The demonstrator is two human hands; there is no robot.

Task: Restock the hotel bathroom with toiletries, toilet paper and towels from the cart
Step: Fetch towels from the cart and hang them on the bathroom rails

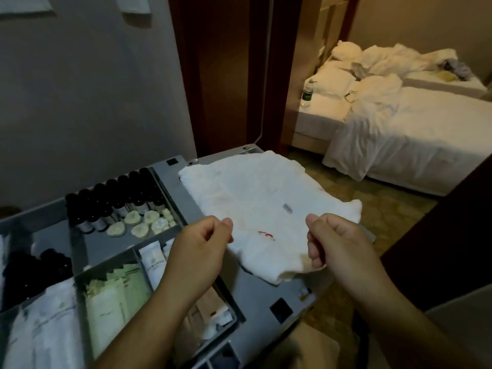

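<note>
The towel (266, 203) I hold is white cloth, matt, with a rough pile. The cart (255, 296) is smooth, matt grey plastic, and its bottles (119, 201) are dark and glossy. The door frame (221, 75) is brown wood; the bedding (412, 129) is white cloth.

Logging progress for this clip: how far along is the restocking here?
Nothing shows as restocked; the bathroom is out of view. In hand: the left hand and right hand pinch the near edge of a white towel spread on the cart. Left: bottles, soaps and sachets sit in the cart.
</note>
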